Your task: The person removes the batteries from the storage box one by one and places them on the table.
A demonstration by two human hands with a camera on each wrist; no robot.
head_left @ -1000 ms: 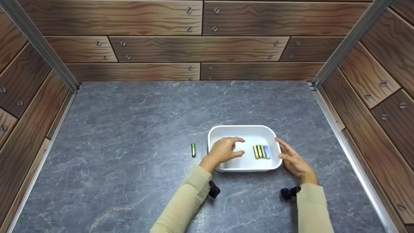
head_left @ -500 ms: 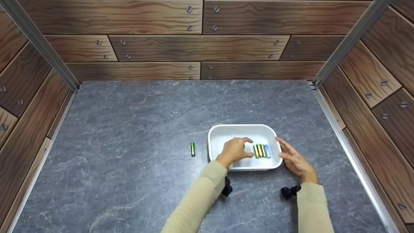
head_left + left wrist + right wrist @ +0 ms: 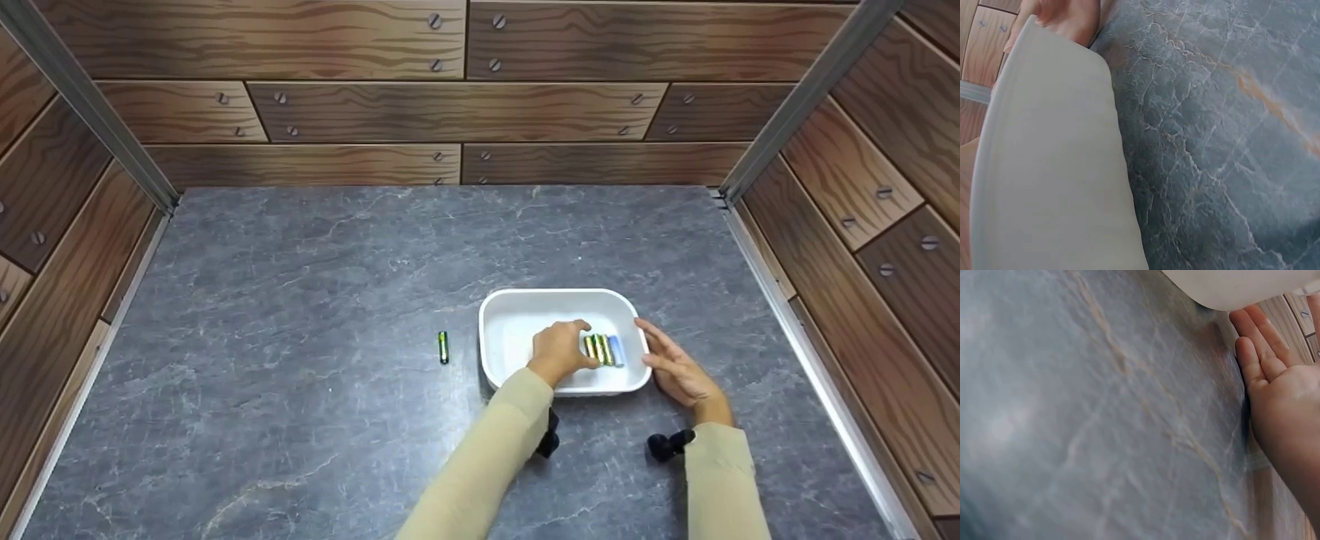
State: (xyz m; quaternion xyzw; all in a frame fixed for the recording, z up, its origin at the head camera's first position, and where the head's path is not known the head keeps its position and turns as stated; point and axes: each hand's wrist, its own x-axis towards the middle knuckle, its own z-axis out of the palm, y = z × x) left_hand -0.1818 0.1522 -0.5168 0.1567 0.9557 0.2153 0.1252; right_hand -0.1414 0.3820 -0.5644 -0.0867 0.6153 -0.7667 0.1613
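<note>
A white plastic tray (image 3: 517, 300) stands on the grey marbled table. Inside it, towards the right end, several green-and-gold batteries (image 3: 598, 349) lie side by side, with a blue battery (image 3: 616, 350) at the right of the row. My left hand (image 3: 559, 351) reaches into the tray, thumb and forefinger spread in a curve near the two ends of the leftmost battery. My right hand (image 3: 682, 375) touches the tray's right end with extended fingers; in the right wrist view its fingers (image 3: 1266, 363) lie against the outer wall. Another green battery (image 3: 443, 347) lies alone left of the tray.
Wood-patterned walls (image 3: 360, 112) enclose the table at the back and both sides, with metal posts (image 3: 97, 112) at the corners. Small black devices (image 3: 664, 446) are worn at both wrists. The tray's side wall (image 3: 1055, 152) fills much of the left wrist view.
My left hand has moved right inside the tray, from over its left half to the left side of the battery row. The right hand, tray and batteries have stayed in place.
</note>
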